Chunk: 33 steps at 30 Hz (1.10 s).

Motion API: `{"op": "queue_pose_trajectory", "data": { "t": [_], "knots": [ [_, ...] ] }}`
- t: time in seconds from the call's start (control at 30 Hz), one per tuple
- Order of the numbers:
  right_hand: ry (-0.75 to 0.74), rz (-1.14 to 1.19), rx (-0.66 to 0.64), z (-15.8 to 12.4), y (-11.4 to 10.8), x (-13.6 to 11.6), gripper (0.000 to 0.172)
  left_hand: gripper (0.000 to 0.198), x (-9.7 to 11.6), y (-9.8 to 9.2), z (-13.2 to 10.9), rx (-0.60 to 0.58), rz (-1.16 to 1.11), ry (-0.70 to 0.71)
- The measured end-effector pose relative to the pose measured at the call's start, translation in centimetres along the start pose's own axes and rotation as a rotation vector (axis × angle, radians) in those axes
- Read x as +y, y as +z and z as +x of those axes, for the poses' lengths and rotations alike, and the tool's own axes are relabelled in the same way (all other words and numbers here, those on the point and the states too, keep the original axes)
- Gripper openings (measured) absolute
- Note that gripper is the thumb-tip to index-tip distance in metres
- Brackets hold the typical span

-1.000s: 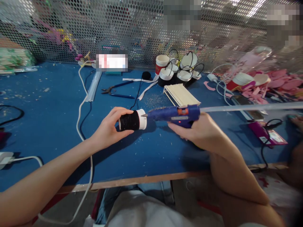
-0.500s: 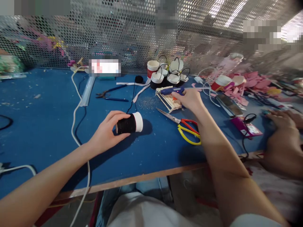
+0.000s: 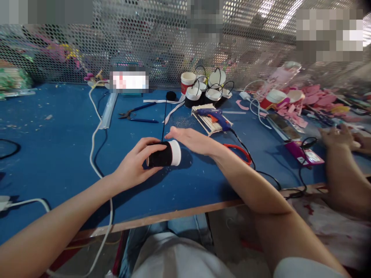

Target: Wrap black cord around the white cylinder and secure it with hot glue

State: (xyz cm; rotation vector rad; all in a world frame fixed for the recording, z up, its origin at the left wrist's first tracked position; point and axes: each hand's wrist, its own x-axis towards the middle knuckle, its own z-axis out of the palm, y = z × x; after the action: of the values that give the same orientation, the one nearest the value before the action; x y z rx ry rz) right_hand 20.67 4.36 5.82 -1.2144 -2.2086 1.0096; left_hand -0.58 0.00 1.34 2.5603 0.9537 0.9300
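My left hand [image 3: 135,164] grips a paper cup wrapped in black yarn [image 3: 164,154], held on its side just above the blue table [image 3: 58,154], white rim to the right. A black yarn strand [image 3: 164,116] runs from the cup up to a small black ball [image 3: 171,95]. Just behind the cup's rim hovers my right hand [image 3: 193,140], flat, fingers stretched leftward, nothing in it. The blue glue gun [image 3: 215,114] lies on a stack of wooden sticks [image 3: 209,120] farther back. Red-handled scissors [image 3: 240,151] lie partly hidden behind my right forearm.
Several yarn-wrapped cups with wire handles [image 3: 208,90] stand at the back by the perforated metal screen [image 3: 145,42]. Pliers [image 3: 136,114] and a white cable [image 3: 94,135] lie left of centre. Pink cutouts [image 3: 307,100] and another person's hand [image 3: 340,139] are at the right.
My right hand held the glue gun at the cup's rim, laid it on the wooden sticks, then came back empty and open to the cup. My left hand kept hold of the cup.
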Motion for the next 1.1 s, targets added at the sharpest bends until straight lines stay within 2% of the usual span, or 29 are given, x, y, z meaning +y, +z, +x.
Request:
{"op": "queue_pose_trajectory", "data": {
  "t": [0.07,0.1,0.27,0.43,0.53,0.83,1.1],
  "knots": [
    [-0.008,0.166,-0.132,0.4,1.1,-0.5,0.046,0.042,0.1,0.1,-0.1,-0.02,-0.002,0.036],
    [-0.017,0.225,-0.149,0.5,1.5,-0.5,0.042,0.042,0.1,0.2,-0.1,-0.028,-0.004,0.048],
    [-0.04,0.36,0.076,0.3,1.9,0.0,0.03,0.045,0.3,0.1,-0.1,-0.062,-0.071,0.036],
    [-0.093,0.298,0.267,-0.1,1.1,0.4,0.026,0.054,0.4,0.1,0.0,-0.049,-0.221,-0.09],
    [-0.122,0.285,0.318,-0.2,0.7,0.7,0.027,0.053,0.4,0.2,0.0,-0.074,-0.261,-0.153],
    [-0.138,0.174,0.351,-0.3,0.4,0.5,0.026,0.053,0.5,0.2,-0.2,-0.137,-0.344,-0.236],
    [-0.064,0.123,0.301,-0.2,0.9,0.7,0.029,0.052,0.7,-0.1,-0.1,-0.093,-0.268,-0.11]
  ]
}}
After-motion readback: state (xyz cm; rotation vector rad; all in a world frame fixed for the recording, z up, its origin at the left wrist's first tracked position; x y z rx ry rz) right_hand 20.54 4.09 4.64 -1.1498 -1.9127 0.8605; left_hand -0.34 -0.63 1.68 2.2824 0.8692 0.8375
